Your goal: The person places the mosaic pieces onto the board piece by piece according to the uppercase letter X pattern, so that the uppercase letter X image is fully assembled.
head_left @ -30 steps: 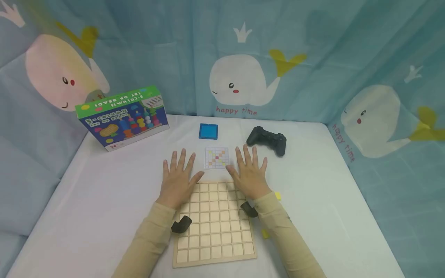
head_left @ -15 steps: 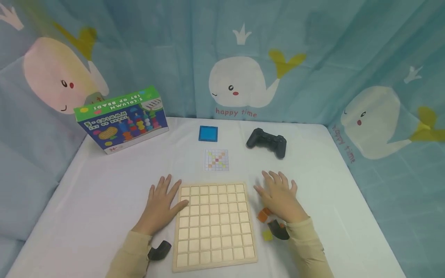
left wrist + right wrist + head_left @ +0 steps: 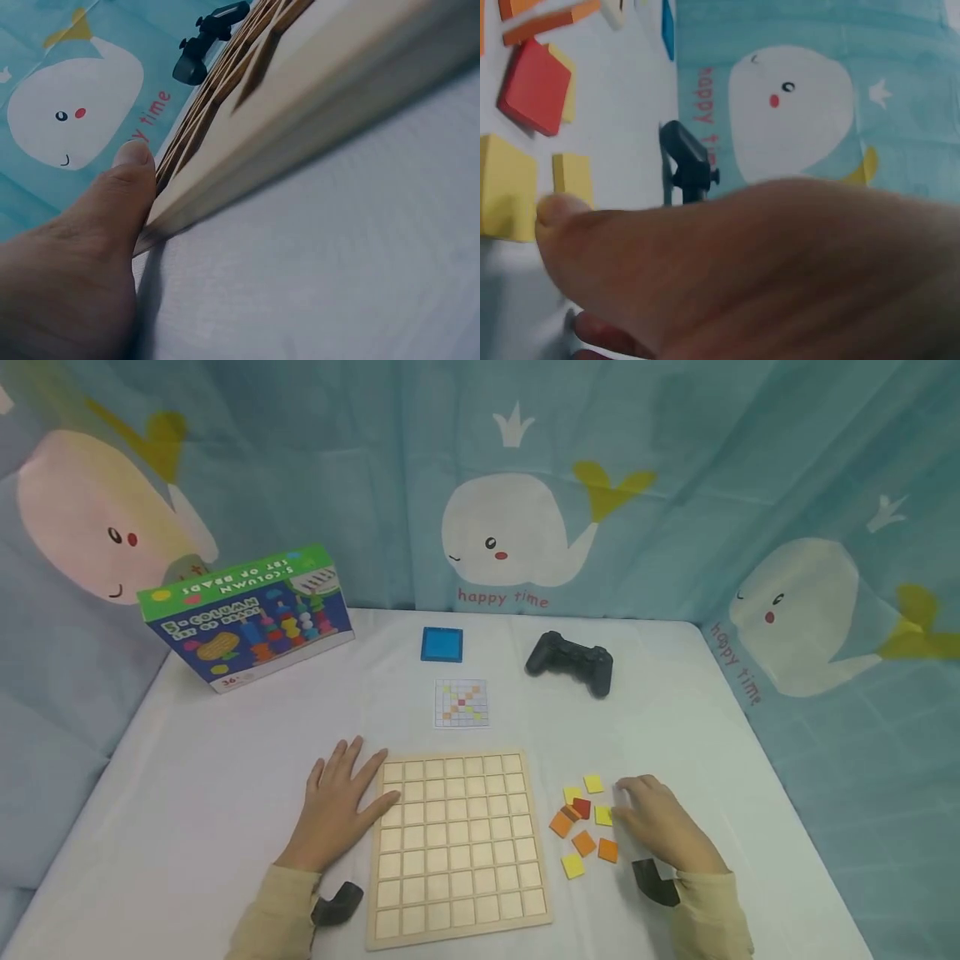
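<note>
One square wooden grid board [image 3: 457, 847] lies at the table's [image 3: 187, 793] near edge. Your left hand [image 3: 337, 810] rests flat, thumb touching the board's left edge. Eight flat square tiles [image 3: 583, 827] lie right of the board; your right hand [image 3: 660, 827], loosely curled, grasps nothing beside them.

Soft, even light fills the head view; shadows under the hands are faint. The upper left of the frame looks washed out and smeared, and the edges bend slightly. In both wrist views the near skin is a blur, and the wooden board [image 3: 315, 97] streaks out of focus across the frame.
</note>
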`<state>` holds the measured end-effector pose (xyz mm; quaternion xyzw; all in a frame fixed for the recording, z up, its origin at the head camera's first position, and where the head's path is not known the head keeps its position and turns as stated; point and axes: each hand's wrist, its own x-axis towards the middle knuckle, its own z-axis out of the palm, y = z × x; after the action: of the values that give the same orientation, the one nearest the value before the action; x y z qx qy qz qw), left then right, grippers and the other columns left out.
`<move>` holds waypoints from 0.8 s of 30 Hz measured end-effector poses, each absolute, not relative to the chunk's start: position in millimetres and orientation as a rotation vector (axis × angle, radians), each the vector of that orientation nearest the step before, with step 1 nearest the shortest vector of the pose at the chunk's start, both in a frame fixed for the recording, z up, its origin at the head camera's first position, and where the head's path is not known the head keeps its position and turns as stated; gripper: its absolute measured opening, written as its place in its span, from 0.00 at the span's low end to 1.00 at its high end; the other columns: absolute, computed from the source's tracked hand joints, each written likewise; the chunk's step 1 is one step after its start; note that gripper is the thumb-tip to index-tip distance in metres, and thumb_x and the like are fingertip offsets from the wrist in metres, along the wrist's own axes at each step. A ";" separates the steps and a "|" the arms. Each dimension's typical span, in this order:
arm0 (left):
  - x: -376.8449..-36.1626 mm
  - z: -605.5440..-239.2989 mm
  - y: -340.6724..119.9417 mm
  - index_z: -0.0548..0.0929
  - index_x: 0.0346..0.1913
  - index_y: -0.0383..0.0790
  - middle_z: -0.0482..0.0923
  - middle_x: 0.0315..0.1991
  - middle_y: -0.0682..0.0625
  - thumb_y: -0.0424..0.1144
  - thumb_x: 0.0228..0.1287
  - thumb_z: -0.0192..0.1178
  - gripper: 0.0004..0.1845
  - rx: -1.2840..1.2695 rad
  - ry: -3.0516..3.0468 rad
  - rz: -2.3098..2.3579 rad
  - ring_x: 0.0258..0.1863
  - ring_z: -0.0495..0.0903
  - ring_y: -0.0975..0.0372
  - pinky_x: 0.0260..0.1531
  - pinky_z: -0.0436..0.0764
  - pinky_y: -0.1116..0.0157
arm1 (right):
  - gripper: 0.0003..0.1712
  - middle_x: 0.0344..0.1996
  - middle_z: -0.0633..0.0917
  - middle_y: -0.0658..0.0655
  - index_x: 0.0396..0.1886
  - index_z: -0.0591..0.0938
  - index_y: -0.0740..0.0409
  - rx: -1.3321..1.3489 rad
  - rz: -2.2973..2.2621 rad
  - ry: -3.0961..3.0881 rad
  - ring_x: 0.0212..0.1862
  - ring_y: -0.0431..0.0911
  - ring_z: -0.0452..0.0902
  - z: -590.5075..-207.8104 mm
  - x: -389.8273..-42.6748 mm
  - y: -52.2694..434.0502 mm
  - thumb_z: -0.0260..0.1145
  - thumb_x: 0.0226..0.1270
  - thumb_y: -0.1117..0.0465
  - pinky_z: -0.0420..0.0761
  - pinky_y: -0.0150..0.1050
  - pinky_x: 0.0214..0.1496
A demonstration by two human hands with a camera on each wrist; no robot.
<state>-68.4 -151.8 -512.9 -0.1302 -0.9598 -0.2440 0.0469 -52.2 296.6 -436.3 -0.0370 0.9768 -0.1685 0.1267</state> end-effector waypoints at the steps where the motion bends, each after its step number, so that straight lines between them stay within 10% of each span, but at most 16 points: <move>1: -68.3 -512.7 -151.9 0.65 0.71 0.49 0.52 0.74 0.36 0.63 0.62 0.56 0.38 -0.397 -2.933 -0.743 0.74 0.46 0.41 0.67 0.45 0.35 | 0.22 0.53 0.77 0.65 0.54 0.77 0.64 -0.113 -0.500 2.841 0.57 0.61 0.72 -437.2 -50.4 296.1 0.66 0.62 0.60 0.72 0.60 0.61; 24: -69.6 -512.6 -155.9 0.70 0.68 0.47 0.58 0.71 0.37 0.62 0.61 0.58 0.36 -0.395 -2.884 -0.742 0.72 0.51 0.41 0.68 0.49 0.38 | 0.18 0.40 0.78 0.48 0.39 0.81 0.53 -0.556 -0.474 3.107 0.50 0.47 0.72 -461.8 -33.7 296.4 0.77 0.48 0.64 0.79 0.46 0.51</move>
<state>-69.6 -155.9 -512.6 -0.1313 -0.9578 -0.2463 0.0688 -33.7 296.4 -461.8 -0.1742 0.9731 -0.1485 -0.0250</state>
